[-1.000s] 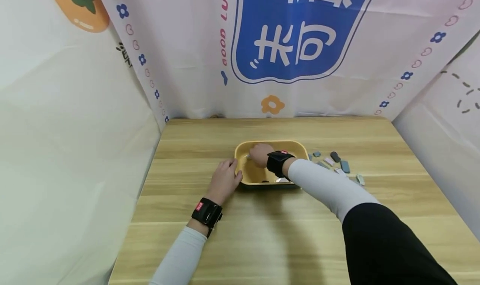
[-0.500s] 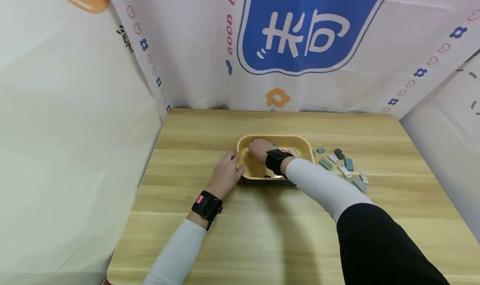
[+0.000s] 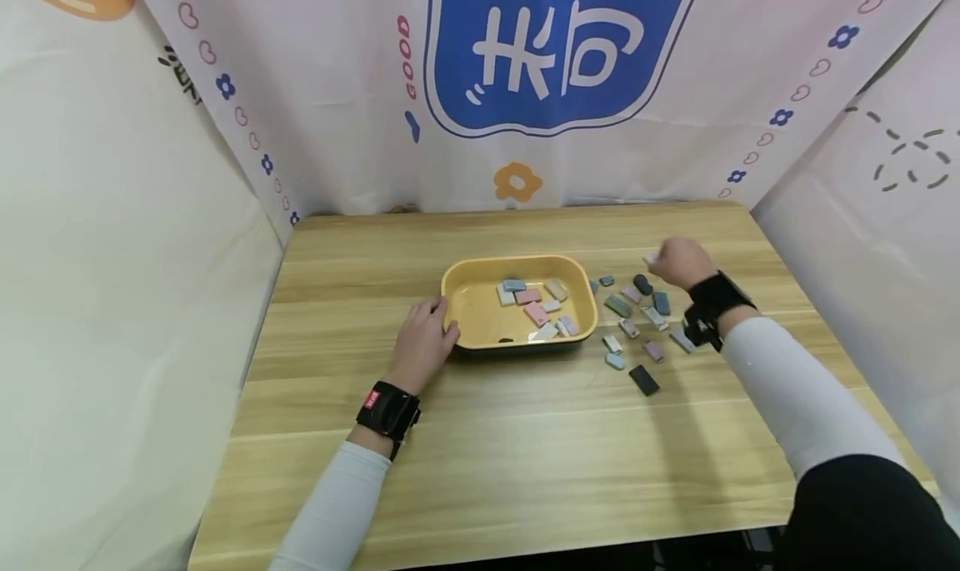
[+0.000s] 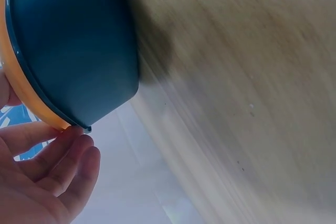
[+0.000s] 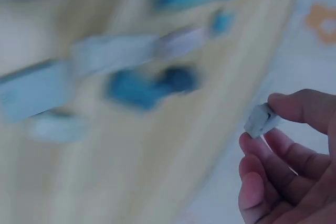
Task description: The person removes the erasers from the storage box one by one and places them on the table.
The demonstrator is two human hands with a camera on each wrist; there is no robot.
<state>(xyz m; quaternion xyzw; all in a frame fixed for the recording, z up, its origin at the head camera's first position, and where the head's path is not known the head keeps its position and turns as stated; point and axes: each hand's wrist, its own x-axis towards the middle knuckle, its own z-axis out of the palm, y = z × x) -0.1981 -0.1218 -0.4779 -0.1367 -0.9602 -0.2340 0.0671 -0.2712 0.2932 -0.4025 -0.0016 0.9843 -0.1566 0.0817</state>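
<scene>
A yellow-lined plastic tub (image 3: 468, 321) with a dark blue-green outside (image 4: 79, 45) sits mid-table, several small pastel blocks inside it. At its left end my left hand (image 3: 422, 343) grips the rim, and the left wrist view shows the fingertips right at the edge. Beyond the loose pieces at the right, my right hand (image 3: 684, 262) is raised, pinching a small whitish block (image 5: 261, 120) between thumb and fingers. Below it in the head view lie scattered pieces, among them a black rectangular one (image 3: 643, 380), a green one (image 3: 618, 306) and a dark rounded one (image 3: 642, 284).
The wooden table (image 3: 495, 454) runs back to a hanging printed cloth (image 3: 352, 137). White sheets close off both sides. The scattered pieces lie close to the tub's right wall.
My right hand has left the tub and moved right, over beyond the loose pieces, with a whitish block pinched in it. My left hand stays at the tub's rim.
</scene>
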